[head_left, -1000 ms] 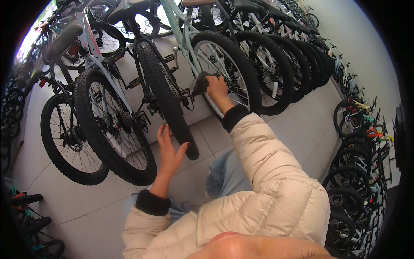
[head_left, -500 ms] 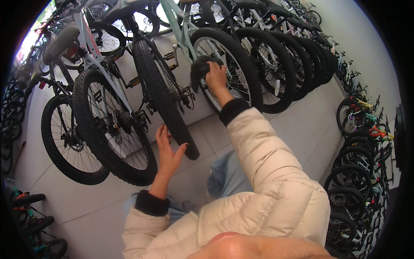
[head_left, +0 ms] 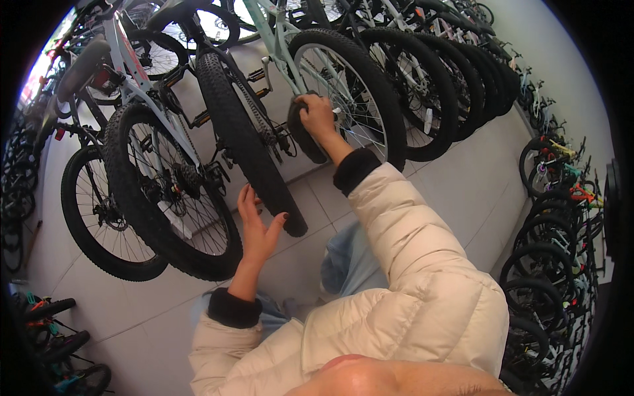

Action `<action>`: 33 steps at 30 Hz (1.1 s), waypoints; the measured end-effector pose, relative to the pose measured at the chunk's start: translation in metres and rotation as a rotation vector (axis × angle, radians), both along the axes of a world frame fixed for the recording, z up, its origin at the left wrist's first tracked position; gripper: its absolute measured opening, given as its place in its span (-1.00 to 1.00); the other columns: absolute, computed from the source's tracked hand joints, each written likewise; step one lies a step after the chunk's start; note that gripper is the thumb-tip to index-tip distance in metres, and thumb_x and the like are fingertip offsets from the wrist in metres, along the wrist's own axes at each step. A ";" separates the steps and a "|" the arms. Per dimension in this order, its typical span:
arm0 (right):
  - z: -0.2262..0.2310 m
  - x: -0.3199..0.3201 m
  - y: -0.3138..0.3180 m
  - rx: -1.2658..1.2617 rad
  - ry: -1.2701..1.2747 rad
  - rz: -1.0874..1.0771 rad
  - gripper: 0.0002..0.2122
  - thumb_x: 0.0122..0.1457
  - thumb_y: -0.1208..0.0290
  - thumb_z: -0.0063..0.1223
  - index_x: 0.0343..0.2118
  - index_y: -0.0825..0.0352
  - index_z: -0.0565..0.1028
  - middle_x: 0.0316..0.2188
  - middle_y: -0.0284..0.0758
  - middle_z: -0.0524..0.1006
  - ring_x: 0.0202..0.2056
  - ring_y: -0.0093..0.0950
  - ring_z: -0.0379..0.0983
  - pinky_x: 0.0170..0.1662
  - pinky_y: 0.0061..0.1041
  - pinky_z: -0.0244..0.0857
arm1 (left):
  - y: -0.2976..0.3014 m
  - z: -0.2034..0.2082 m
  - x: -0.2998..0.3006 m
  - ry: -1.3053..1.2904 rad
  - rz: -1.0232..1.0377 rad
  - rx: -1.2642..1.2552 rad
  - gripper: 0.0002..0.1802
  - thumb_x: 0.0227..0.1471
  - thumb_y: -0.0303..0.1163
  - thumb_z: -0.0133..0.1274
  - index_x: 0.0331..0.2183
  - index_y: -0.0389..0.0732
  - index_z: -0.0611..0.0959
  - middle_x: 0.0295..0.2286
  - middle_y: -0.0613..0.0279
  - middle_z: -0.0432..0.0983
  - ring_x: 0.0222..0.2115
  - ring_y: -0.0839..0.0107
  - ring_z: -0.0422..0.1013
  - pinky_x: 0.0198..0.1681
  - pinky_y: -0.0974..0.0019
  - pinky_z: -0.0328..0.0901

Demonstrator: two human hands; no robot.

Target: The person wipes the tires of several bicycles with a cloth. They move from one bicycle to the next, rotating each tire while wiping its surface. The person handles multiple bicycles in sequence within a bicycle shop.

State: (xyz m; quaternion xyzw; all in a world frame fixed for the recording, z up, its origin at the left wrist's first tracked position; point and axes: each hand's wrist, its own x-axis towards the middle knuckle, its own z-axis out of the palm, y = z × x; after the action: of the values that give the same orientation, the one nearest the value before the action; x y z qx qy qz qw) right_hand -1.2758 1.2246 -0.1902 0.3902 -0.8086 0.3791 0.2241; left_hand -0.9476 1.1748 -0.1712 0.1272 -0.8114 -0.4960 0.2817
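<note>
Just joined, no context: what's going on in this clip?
A person in a cream puffer jacket crouches by a row of parked bicycles on a tiled floor. The right hand grips a dark cloth pressed against the wheel of a pale green bike, at the rim beside the spokes. The left hand is open, fingers spread, resting against the knobby black tyre of the neighbouring bike. More bikes line the right side.
</note>
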 end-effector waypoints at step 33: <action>-0.126 0.023 0.019 0.070 -0.949 0.242 -0.69 0.06 0.51 -0.15 -0.13 0.31 0.52 -0.46 -0.29 0.52 -0.42 -0.59 0.41 -0.32 -0.59 0.31 | -0.002 0.001 0.000 -0.085 -0.054 0.047 -0.03 -0.06 -0.16 0.19 0.17 -0.34 -0.01 0.11 -0.02 -0.04 -0.02 0.15 0.19 0.00 0.15 0.19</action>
State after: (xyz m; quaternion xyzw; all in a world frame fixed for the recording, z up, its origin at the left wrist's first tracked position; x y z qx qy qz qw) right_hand -1.2529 1.2431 -0.3157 0.2732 -0.7826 0.5108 -0.2279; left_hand -0.9471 1.1728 -0.1702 0.1329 -0.8138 -0.5166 0.2305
